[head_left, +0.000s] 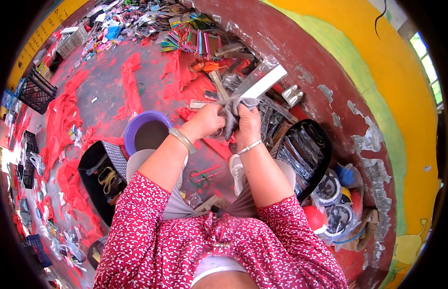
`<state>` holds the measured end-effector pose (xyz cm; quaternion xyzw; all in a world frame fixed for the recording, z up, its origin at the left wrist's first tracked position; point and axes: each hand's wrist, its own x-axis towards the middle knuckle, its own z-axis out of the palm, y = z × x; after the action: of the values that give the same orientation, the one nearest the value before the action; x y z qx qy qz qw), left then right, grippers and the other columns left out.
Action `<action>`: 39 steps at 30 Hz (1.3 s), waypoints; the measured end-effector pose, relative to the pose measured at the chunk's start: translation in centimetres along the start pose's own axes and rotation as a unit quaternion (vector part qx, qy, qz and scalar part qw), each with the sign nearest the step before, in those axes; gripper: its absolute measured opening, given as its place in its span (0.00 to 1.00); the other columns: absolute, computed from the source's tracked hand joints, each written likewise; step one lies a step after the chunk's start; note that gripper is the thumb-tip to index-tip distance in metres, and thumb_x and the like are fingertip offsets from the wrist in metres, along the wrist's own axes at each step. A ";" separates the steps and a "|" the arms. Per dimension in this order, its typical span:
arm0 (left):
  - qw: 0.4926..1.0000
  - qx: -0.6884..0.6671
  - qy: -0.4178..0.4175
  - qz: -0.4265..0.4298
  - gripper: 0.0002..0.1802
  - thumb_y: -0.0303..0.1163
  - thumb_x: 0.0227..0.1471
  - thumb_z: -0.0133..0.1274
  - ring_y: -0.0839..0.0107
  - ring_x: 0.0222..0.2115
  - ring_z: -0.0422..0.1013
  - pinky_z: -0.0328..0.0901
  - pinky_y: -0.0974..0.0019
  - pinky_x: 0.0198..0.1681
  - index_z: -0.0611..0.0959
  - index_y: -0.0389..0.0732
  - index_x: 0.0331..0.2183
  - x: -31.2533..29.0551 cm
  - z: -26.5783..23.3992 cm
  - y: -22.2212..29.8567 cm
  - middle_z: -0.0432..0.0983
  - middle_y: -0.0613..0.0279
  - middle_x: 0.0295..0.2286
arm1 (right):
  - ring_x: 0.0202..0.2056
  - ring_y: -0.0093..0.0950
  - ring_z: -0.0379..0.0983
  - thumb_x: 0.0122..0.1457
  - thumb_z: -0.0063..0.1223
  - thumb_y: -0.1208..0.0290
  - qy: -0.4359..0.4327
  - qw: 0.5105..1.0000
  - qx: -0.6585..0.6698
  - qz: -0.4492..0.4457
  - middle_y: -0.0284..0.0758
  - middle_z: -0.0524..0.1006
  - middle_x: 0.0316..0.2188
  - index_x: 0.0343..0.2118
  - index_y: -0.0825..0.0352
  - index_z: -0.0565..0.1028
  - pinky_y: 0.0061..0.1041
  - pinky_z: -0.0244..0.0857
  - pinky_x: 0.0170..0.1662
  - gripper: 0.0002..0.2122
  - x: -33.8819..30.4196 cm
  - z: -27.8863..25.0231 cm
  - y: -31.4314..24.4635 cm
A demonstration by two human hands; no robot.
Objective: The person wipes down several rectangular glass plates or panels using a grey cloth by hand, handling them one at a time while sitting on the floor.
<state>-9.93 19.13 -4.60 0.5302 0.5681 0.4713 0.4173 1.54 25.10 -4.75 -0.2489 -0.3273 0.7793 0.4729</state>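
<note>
My left hand [208, 120] and my right hand [248, 121] are close together in front of me, both closed on a bunched grey cloth [230, 115]. The cloth hangs down a little between them. Just beyond my right hand, a long white strip [266, 83] with a grey side slants up and to the right. Its lower end is hidden behind the cloth, so I cannot tell whether it is held. Left of my left forearm stands a purple basin [132, 131] with murky water [151, 135] in it.
A black bin [322, 166] of plastic-wrapped pieces stands to my right, near bagged round items [330, 202]. Another black container [91, 176] is at my left. Red cloth scraps [65, 118] litter the floor. A peeling wall [339, 96] curves along the right.
</note>
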 end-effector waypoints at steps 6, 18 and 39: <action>0.989 -0.044 -0.122 -0.076 0.14 0.35 0.45 0.56 0.82 0.23 0.66 0.62 0.74 0.27 0.78 0.33 0.31 -2.1 0.0 2.1 0.73 0.66 0.22 | 0.30 0.25 0.71 0.50 0.44 0.77 0.113 0.982 0.089 -0.120 0.30 0.74 0.28 0.31 0.66 0.72 0.25 0.66 0.35 0.06 2.2 -1.3 -5.3; 0.984 -0.002 -0.153 -0.088 0.10 0.32 0.46 0.55 0.82 0.21 0.67 0.61 0.76 0.23 0.78 0.35 0.30 -2.6 -0.5 3.2 0.73 0.67 0.20 | 0.37 0.33 0.71 0.54 0.47 0.63 0.078 0.974 0.192 -0.095 0.36 0.75 0.32 0.31 0.66 0.74 0.34 0.64 0.45 0.11 4.6 -5.1 -7.3; 1.000 0.010 -0.005 -0.010 0.15 0.34 0.41 0.54 0.76 0.23 0.68 0.63 0.69 0.29 0.78 0.32 0.29 -0.9 0.2 0.1 0.74 0.61 0.21 | 0.32 0.26 0.70 0.53 0.43 0.73 0.020 0.996 0.066 -0.062 0.31 0.73 0.30 0.33 0.63 0.70 0.27 0.66 0.38 0.06 1.7 -1.4 -2.3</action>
<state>-9.64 18.22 -4.55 0.5304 0.5762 0.4589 0.4198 3.10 27.74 -4.11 -0.2118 -0.2809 0.7629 0.5424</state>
